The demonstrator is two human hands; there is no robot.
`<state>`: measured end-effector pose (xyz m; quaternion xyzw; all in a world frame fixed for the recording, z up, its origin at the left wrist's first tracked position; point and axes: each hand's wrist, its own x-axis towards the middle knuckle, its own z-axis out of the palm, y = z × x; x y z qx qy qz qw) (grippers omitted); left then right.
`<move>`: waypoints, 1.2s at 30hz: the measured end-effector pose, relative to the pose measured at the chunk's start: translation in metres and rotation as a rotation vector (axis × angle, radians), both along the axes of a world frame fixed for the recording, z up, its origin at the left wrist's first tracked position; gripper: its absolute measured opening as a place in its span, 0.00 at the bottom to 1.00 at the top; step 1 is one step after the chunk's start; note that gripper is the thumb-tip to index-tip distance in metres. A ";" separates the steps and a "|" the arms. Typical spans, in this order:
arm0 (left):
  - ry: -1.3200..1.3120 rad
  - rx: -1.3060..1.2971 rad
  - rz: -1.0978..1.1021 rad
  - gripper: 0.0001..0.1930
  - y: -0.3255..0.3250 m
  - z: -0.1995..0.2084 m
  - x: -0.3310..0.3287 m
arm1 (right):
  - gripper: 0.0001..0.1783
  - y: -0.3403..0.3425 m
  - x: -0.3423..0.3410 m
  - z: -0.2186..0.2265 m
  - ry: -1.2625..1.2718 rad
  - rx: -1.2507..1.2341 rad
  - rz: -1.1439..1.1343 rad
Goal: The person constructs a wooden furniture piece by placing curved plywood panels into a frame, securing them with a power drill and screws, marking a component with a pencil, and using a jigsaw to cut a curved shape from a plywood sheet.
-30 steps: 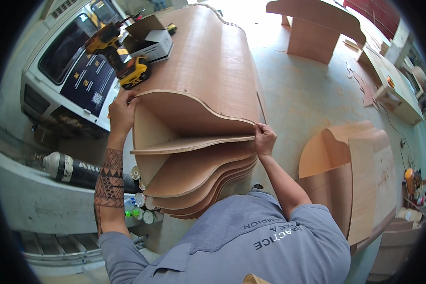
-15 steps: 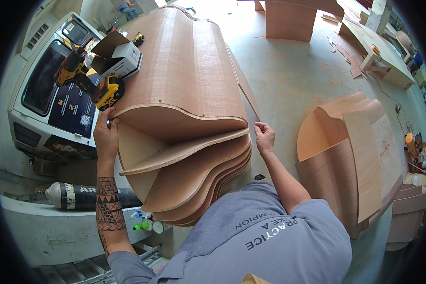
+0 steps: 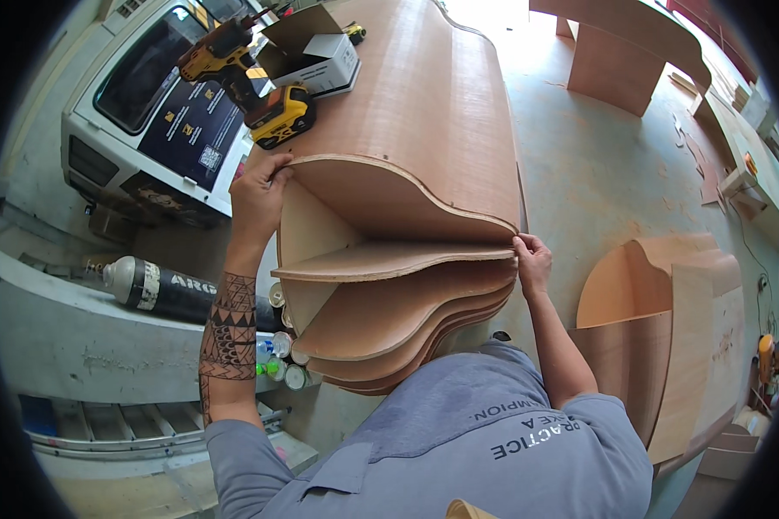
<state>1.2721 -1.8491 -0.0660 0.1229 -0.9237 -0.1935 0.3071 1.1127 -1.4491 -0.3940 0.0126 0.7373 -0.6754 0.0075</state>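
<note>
While both hands sit on the curved plywood shelf unit (image 3: 407, 216), I read this as aligning the bent skin to the shelves. Head view: left hand (image 3: 258, 195) pinches the top panel's left corner, near the yellow drill (image 3: 251, 86); right hand (image 3: 532, 259) pinches the middle shelf's right edge. Unit lies on the counter. Next move, I judge: steady hold, flush edges.
</note>
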 end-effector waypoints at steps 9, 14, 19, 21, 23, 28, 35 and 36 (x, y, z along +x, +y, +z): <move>-0.019 0.048 -0.011 0.13 -0.010 -0.002 0.001 | 0.15 -0.006 -0.002 0.008 -0.022 0.157 -0.111; -0.078 -0.062 -0.068 0.14 -0.004 0.005 0.001 | 0.16 -0.004 -0.007 0.002 0.019 0.165 -0.099; -0.100 0.059 -0.066 0.12 0.004 0.010 0.010 | 0.13 -0.005 -0.008 0.017 -0.108 0.066 -0.045; -0.108 0.150 -0.144 0.11 0.018 0.022 0.010 | 0.12 -0.001 -0.010 0.015 -0.095 0.085 -0.023; -0.058 0.165 -0.191 0.11 0.033 0.033 0.012 | 0.11 0.000 -0.010 0.017 -0.127 0.054 0.056; 0.020 0.228 -0.251 0.12 0.072 0.076 0.020 | 0.09 0.008 -0.013 0.014 0.034 -0.067 0.194; 0.293 0.239 -0.398 0.15 0.104 0.124 0.064 | 0.15 0.097 -0.028 0.106 0.529 -0.260 -0.055; 0.373 0.258 -0.465 0.15 0.108 0.124 0.070 | 0.15 0.118 -0.022 0.132 0.598 -0.377 -0.078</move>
